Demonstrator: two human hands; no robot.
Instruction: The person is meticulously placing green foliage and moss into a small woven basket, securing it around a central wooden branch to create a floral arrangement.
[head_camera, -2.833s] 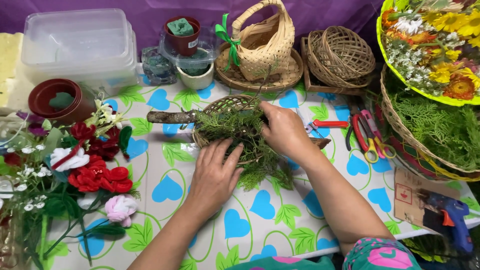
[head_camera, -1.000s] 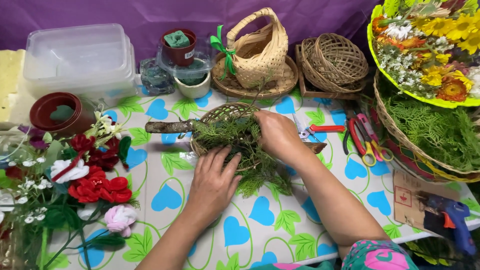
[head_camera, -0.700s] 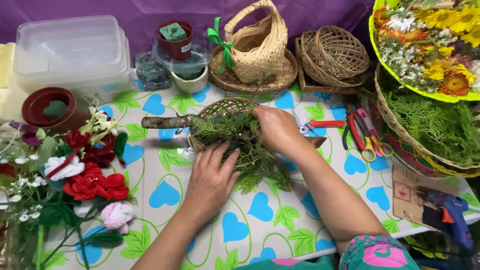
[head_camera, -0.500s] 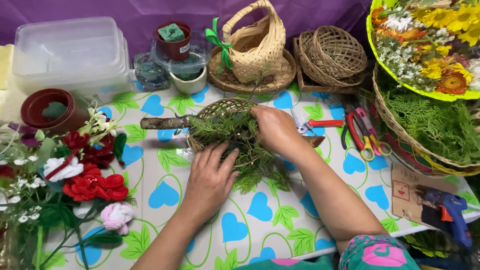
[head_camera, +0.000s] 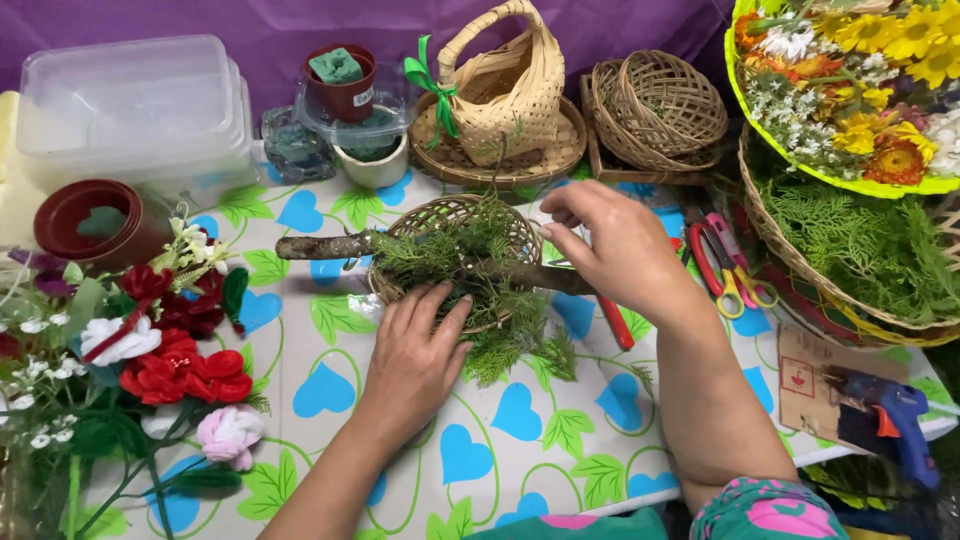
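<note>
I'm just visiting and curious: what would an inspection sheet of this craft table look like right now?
Surface: table under a white cloth with blue hearts and green leaves.
Job's things: small round wicker basket filled with green sprigs; a brown stick lies across it.
Clutter: artificial flowers at left, plastic tubs, pots with foam, handled basket, scissors, blue glue gun, trays of greenery and of yellow flowers.
Grips: left hand presses flat on the sprigs; right hand pinches at the basket's far rim, what it holds unclear.
Cables: nothing seen.
Surroundings: purple backdrop.
</note>
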